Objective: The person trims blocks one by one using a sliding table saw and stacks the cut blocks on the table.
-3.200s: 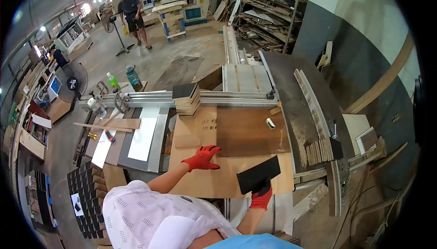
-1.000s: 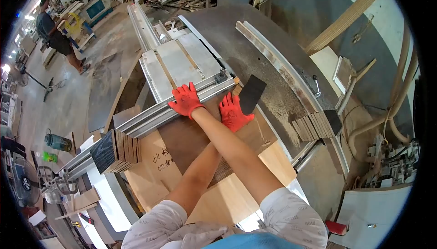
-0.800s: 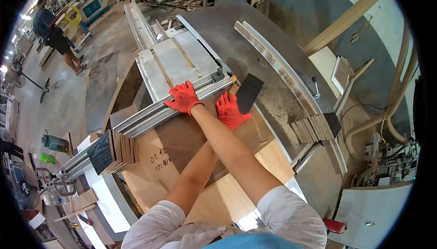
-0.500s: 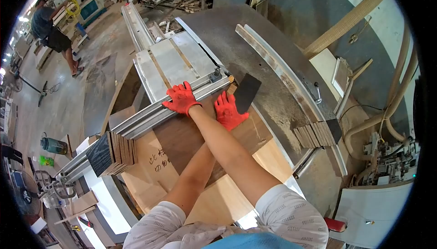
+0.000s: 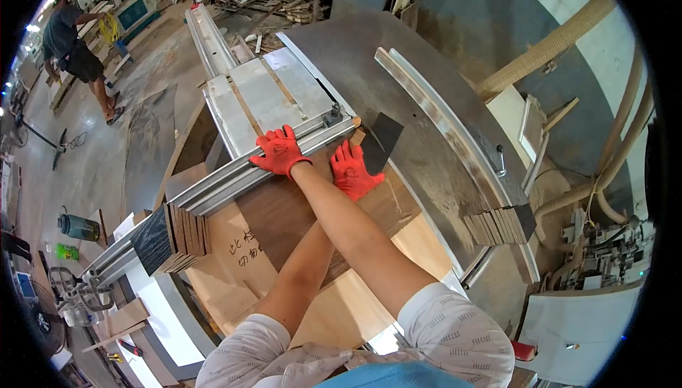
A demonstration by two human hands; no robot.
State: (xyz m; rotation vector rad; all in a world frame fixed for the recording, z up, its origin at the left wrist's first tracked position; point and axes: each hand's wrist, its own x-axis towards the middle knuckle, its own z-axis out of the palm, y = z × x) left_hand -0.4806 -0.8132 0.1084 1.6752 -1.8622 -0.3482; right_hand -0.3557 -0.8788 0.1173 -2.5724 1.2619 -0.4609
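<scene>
My forearms cross, the right over the left. My right hand (image 5: pixel 279 152), in a red glove, rests on the metal rail (image 5: pixel 234 178) with fingers spread. My left hand (image 5: pixel 353 170), also gloved in red, lies on the brown board (image 5: pixel 284 210), its fingers apart and its thumb side against a dark panel (image 5: pixel 381 141). That panel lies partly over the dark machine table (image 5: pixel 426 161). Near the rail's end, a small wood block (image 5: pixel 358 137) sits just above my left hand. Under the brown board is a lighter board (image 5: pixel 341 310) with handwriting.
A stack of dark-faced pieces (image 5: pixel 170 239) stands by the rail at left, another (image 5: pixel 501 225) at right. A long fence (image 5: pixel 444 125) crosses the machine table. Bottles (image 5: pixel 78 227), a clamp (image 5: pixel 78 288) and a person (image 5: pixel 74 51) are at left. A hose (image 5: pixel 550 44) hangs at right.
Since the oldest frame, the dark panel has gone from my right hand to the machine table, and both hands have moved to the rail's far end. The person at left now stretches out an arm.
</scene>
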